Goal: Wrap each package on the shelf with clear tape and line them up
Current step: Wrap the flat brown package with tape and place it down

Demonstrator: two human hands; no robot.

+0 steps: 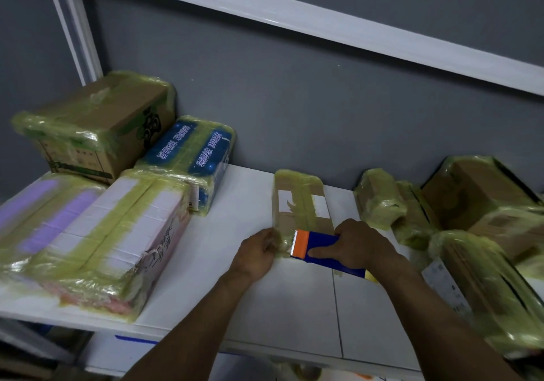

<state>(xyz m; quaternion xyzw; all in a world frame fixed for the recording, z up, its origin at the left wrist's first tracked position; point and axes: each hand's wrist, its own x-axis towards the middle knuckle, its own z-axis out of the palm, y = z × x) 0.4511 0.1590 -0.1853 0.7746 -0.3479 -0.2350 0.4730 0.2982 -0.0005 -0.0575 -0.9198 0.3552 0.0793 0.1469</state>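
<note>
A flat brown package with white labels and yellowish tape lies mid-shelf on the white shelf. My right hand grips a blue tape dispenser with an orange toothed end, held against the package's near end. My left hand pinches the taped near-left corner of that package.
Taped packages stand on the left: a brown box, a blue pack, a white-and-pink box, a purple-striped one. More taped brown boxes crowd the right. A grey wall lies behind, a white upper shelf rail overhead.
</note>
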